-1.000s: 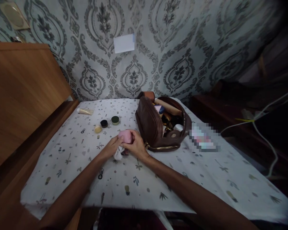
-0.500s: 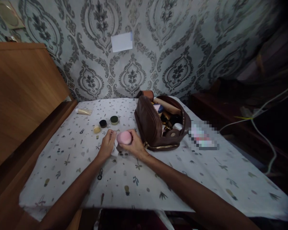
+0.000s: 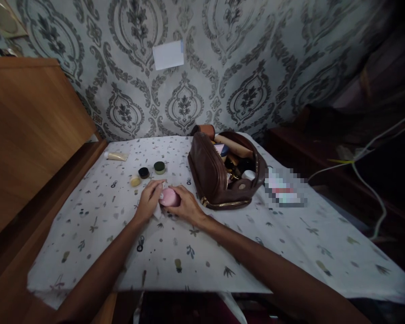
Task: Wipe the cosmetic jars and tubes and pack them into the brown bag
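My right hand (image 3: 186, 204) is wrapped round a small pink jar (image 3: 169, 197), held just above the table near its middle. My left hand (image 3: 148, 201) pinches a white tissue (image 3: 158, 211) and presses it against the jar's left side. Beyond my left hand lie a small yellow pot (image 3: 135, 181), a black-lidded pot (image 3: 143, 173) and a dark green-lidded jar (image 3: 159, 168). To the right of my right hand stands an open brown toiletry bag (image 3: 211, 173), full of cosmetics.
A cream-coloured tube (image 3: 116, 156) lies at the back left of the patterned tablecloth (image 3: 175, 256). An orange-brown cylinder (image 3: 205, 131) is behind the bag. A blurred-out packet (image 3: 285, 188) lies right of the bag. A wooden cabinet (image 3: 30, 135) borders the left; white cables (image 3: 374, 180) hang at right.
My left hand has brought the tissue round onto the pink jar's side, and its fingers now overlap the jar. The jar has tilted and shifted slightly left. The view has moved a little.
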A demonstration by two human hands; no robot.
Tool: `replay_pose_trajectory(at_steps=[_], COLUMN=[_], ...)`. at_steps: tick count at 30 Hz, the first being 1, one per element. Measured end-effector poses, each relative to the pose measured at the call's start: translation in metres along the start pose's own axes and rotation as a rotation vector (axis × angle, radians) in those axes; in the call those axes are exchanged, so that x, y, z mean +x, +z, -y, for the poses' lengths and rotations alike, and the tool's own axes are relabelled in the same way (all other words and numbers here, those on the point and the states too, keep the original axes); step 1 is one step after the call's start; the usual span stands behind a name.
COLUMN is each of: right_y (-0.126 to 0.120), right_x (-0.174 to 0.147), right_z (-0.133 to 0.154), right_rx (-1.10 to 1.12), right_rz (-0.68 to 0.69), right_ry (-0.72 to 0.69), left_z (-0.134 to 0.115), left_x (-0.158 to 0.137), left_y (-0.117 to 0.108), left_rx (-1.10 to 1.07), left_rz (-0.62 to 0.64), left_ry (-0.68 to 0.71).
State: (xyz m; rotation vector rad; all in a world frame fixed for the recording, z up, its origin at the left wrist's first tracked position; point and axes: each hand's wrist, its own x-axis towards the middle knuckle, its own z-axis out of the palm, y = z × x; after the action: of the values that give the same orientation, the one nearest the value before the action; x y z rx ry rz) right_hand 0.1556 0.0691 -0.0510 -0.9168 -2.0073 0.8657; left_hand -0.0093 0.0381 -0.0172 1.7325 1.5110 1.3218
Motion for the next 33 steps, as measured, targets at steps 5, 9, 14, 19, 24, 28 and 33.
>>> replay_pose_trajectory(at_steps=[5, 9, 14, 19, 24, 28, 33], right_y=[0.000, -0.001, -0.004, -0.005, -0.003, -0.001, 0.000], right_x=[0.000, -0.002, 0.000, 0.004, 0.002, -0.001, -0.001], right_z=[-0.001, 0.002, 0.009, 0.006, 0.003, 0.003, 0.001], right_rx=[0.009, 0.078, 0.110, 0.150, 0.074, 0.064, 0.127], right_rz=[-0.021, -0.076, -0.086, -0.092, -0.091, -0.050, -0.012], right_ry=[-0.002, 0.063, 0.181, 0.235, 0.105, -0.062, -0.107], left_z=[-0.004, -0.003, -0.005, -0.014, -0.019, -0.017, -0.010], left_x=[-0.002, -0.004, -0.002, -0.001, -0.006, -0.005, 0.001], left_y=[-0.002, -0.003, -0.008, -0.010, -0.006, -0.005, -0.010], left_rx=[0.140, 0.192, 0.202, 0.170, 0.167, 0.195, 0.231], left_rz=[0.145, 0.154, 0.083, 0.082, 0.137, 0.069, 0.044], left_ry=[0.174, 0.151, 0.040, 0.188, 0.348, 0.316, 0.159])
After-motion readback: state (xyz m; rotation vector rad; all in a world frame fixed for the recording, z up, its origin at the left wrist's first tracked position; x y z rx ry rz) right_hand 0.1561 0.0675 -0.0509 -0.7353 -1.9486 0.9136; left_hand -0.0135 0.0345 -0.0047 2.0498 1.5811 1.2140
